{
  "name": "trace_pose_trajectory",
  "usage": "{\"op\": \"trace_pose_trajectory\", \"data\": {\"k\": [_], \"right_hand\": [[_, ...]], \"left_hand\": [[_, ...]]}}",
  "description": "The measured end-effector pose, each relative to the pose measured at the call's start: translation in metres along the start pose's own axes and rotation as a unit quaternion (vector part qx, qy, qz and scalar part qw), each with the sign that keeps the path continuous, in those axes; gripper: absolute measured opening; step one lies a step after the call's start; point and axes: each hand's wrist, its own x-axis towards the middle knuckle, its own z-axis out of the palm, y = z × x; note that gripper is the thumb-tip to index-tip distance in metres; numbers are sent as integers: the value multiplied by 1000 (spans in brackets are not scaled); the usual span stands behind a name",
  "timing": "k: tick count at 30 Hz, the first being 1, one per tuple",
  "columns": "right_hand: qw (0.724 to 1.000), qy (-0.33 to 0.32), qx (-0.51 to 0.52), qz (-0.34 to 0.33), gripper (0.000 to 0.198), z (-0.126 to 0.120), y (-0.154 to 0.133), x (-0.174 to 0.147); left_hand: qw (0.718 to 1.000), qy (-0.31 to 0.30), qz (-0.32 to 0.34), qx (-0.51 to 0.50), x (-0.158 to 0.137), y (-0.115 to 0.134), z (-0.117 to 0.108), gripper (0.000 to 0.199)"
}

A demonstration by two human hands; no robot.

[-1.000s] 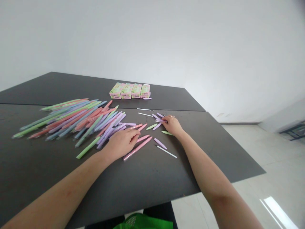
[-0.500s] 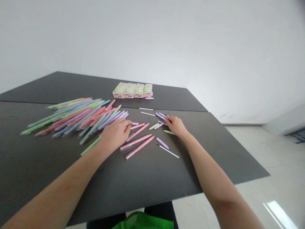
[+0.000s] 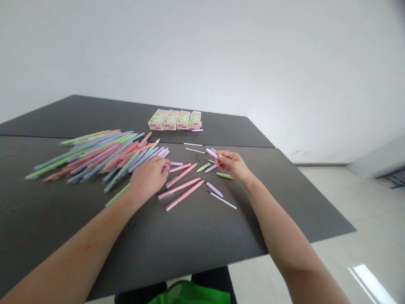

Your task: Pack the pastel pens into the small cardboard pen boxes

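Observation:
My right hand [image 3: 234, 164] is raised a little over the table, with thumb and fingers closed on a short purple pen part [image 3: 211, 153]. My left hand [image 3: 150, 176] is low beside the pile of pens [image 3: 104, 156], its fingers pinched at the end of another purple pen part [image 3: 176, 164]; its palm side is hidden. Several pink pens [image 3: 185, 195] lie between the hands. Near my right hand are green pen parts [image 3: 224, 175], a loose purple pen part [image 3: 214, 189] and a white pen refill [image 3: 223, 200]. More thin refills [image 3: 195, 150] lie farther back.
Four-sided small printed boxes [image 3: 170, 120] stand in a row on the rear table, a purple piece [image 3: 197, 130] in front of them. A seam runs between the dark tables [image 3: 190, 236]. A white wall [image 3: 202, 55] rises behind.
My right hand has lifted slightly and turned, bringing the purple pen part up from the table. My left hand has shifted a little to the left.

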Motion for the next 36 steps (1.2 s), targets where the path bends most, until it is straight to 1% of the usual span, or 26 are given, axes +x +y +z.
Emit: {"op": "trace_pose_trajectory", "data": {"k": [2,4,6,7,8,10,12,16,18,23,28,33,36], "right_hand": [[1000,0,0,0,34,1,0,0],[1000,9,-30,3,36,-2,2,1],[993,34,-109,10,35,-8,6,3],[985,53,-165,16,33,-11,8,4],[971,77,-225,24,31,-15,10,6],[934,120,-333,44,27,-21,15,8],[897,147,-413,58,26,-25,17,9],[830,170,-528,59,24,-26,16,8],[810,168,-558,66,24,-26,16,7],[792,154,-585,86,24,-26,16,7],[785,144,-595,92,23,-27,17,7],[786,137,-596,88,24,-27,15,5],[786,140,-598,72,25,-24,9,4]], "left_hand": [[1000,-8,-2,10,1,-1,0,33],[1000,-19,-1,24,1,-1,-1,33],[999,-29,2,38,0,-1,-1,33],[998,-35,3,43,0,-1,-2,33],[998,-39,3,47,0,-1,-2,33],[997,-48,4,53,0,-2,-3,32],[997,-54,4,54,0,-2,-3,32],[997,-54,-2,61,0,-2,-5,33],[996,-59,-4,71,0,-1,-6,33],[992,-84,5,91,-1,3,-8,34],[993,-73,7,96,-3,6,-6,36],[993,-61,10,99,-4,7,-1,37],[993,-60,23,96,-5,7,2,36]]}}
